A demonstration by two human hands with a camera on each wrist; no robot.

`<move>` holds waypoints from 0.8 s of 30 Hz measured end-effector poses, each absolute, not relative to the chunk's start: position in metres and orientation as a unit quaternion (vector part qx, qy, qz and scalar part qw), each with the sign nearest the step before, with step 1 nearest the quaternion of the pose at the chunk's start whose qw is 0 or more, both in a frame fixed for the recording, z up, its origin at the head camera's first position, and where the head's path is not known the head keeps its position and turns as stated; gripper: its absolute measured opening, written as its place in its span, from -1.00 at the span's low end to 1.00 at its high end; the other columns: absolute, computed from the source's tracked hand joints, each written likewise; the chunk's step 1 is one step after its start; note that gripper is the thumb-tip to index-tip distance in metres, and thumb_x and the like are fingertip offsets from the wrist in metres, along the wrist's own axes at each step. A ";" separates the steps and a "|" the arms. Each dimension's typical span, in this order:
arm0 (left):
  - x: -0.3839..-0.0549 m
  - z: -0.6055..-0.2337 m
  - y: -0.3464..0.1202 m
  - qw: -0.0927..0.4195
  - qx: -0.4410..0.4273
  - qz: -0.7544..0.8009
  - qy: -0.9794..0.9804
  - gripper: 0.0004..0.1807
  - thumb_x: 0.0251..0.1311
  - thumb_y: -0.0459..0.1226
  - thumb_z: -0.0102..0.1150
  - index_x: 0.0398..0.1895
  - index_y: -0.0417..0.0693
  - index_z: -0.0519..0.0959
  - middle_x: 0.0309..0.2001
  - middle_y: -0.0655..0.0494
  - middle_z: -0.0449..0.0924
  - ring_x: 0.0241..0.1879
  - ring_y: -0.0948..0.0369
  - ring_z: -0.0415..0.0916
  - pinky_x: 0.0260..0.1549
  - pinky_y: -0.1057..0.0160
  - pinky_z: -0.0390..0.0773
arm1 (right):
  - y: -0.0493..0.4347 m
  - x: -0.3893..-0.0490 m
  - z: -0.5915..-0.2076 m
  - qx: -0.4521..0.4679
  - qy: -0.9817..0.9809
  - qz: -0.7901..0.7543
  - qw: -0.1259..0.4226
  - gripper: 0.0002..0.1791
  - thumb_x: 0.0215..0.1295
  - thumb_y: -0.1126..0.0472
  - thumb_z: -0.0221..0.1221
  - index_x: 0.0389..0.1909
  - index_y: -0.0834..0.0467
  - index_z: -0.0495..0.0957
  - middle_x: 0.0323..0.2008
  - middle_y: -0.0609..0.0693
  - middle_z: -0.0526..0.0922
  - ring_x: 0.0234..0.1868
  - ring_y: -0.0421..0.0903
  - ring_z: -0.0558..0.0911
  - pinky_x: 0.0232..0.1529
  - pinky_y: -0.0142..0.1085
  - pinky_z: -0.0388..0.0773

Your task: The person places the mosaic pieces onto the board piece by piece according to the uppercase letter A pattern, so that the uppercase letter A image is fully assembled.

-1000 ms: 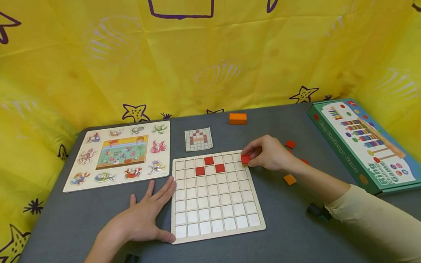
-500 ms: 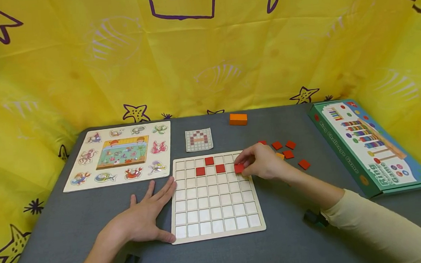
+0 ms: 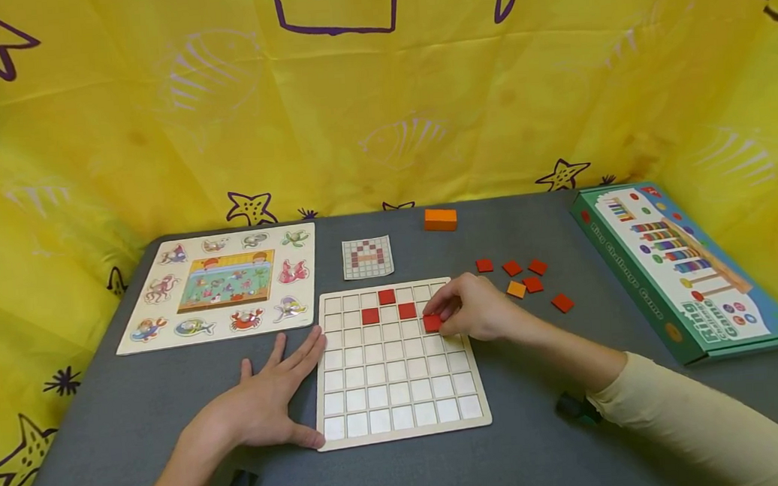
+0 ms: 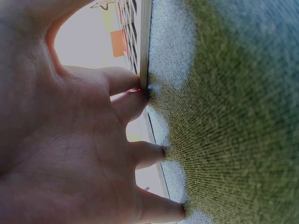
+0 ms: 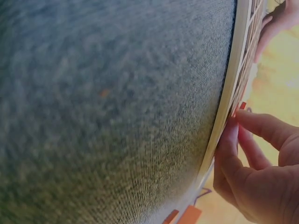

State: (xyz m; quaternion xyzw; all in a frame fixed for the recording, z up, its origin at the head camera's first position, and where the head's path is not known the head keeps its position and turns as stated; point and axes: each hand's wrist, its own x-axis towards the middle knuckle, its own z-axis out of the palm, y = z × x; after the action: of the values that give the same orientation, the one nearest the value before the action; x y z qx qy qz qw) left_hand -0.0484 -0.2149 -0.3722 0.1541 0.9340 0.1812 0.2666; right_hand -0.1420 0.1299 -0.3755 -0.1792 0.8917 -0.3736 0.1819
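A light wooden grid board (image 3: 402,436) lies on the table, with three red square tiles in its upper cells, one of them a red tile (image 3: 386,297) in the top row. My right hand (image 3: 478,308) pinches another red tile (image 3: 431,323) between thumb and fingers over the board's right part, near the third row. In the right wrist view that pinched tile (image 5: 243,106) shows only as a sliver. My left hand (image 3: 271,398) lies spread beside the board, its fingertips and thumb touching the left edge. The left wrist view shows those fingers (image 4: 147,154) extended down to the cloth.
A small pattern card (image 3: 367,258) lies behind the board. Loose red tiles and an orange tile (image 3: 516,289) are at its right. An orange block (image 3: 440,220) stands at the back. A sea-animal puzzle (image 3: 146,309) lies left, a green game box (image 3: 643,285) right.
My right hand has moved left and toward me with the red tile, from the board's upper right corner to about the third row. The left hand stays still.
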 end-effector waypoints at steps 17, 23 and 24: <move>-0.049 -0.372 -0.216 0.271 0.154 0.186 0.932 0.51 -0.23 0.25 0.65 0.73 0.22 -0.16 0.73 0.23 -0.38 0.63 -0.37 -0.49 0.14 -0.79 -0.42 | 0.124 -0.142 -0.376 -0.179 0.908 -0.341 0.166 -0.69 -0.02 0.43 0.42 -0.23 0.06 0.84 -0.40 -0.10 0.74 -0.33 -0.17 0.61 -0.28 -0.33 0.56; -0.049 -0.372 -0.215 0.272 0.154 0.184 0.932 0.51 -0.23 0.25 0.65 0.73 0.23 -0.16 0.73 0.23 -0.39 0.63 -0.37 -0.49 0.14 -0.79 -0.42 | 0.122 -0.141 -0.377 -0.198 0.910 -0.333 0.149 -0.70 -0.04 0.42 0.42 -0.26 0.04 0.84 -0.48 -0.15 0.70 -0.37 -0.19 0.58 -0.31 -0.33 0.53; -0.049 -0.372 -0.215 0.272 0.154 0.184 0.932 0.51 -0.23 0.25 0.64 0.73 0.23 -0.16 0.73 0.23 -0.39 0.63 -0.37 -0.49 0.14 -0.79 -0.42 | 0.122 -0.141 -0.377 -0.200 0.910 -0.331 0.147 -0.70 -0.04 0.42 0.42 -0.26 0.04 0.84 -0.48 -0.16 0.69 -0.38 -0.20 0.58 -0.32 -0.33 0.53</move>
State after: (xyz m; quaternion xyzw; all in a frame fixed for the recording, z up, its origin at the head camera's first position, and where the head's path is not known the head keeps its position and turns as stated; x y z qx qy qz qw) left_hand -0.0490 -0.2153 -0.3721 0.1537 0.9319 0.1840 0.2721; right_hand -0.1411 0.1220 -0.3768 -0.2001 0.9104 -0.3310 0.1471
